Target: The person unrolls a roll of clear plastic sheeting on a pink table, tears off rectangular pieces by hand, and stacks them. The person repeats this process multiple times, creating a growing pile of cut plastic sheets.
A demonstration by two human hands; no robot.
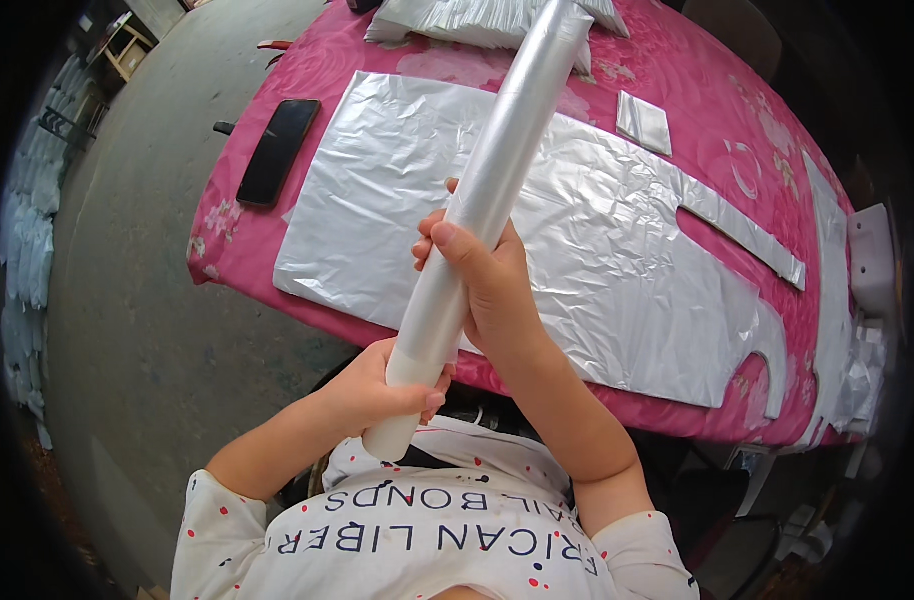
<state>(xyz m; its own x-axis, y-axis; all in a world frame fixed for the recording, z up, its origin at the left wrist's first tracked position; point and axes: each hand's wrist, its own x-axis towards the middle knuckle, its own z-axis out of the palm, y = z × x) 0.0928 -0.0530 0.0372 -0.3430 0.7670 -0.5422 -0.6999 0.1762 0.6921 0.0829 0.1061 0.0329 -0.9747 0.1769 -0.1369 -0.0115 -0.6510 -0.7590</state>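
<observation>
A long roll of translucent plastic film point(512, 130) slants across the view, its far end over the table and its near end close to my shirt. My left hand point(392, 390) wraps round the roll's lower end, where it looks whiter. Higher up, about the middle of the roll, my right hand point(482, 265) is closed round it, thumb on top. Beneath the roll lies a flat stack of silvery-white plastic bags point(377, 180), with cut-out handle straps point(742, 240) toward the right. The roll covers part of that stack.
A pink flowered cloth point(247, 270) covers the table. On it are a black phone point(279, 152) at left, a folded plastic packet point(644, 123), and a pile of bags point(457, 22) at the far edge. A white container point(873, 260) stands at right; stacked bundles point(27, 260) line the far left.
</observation>
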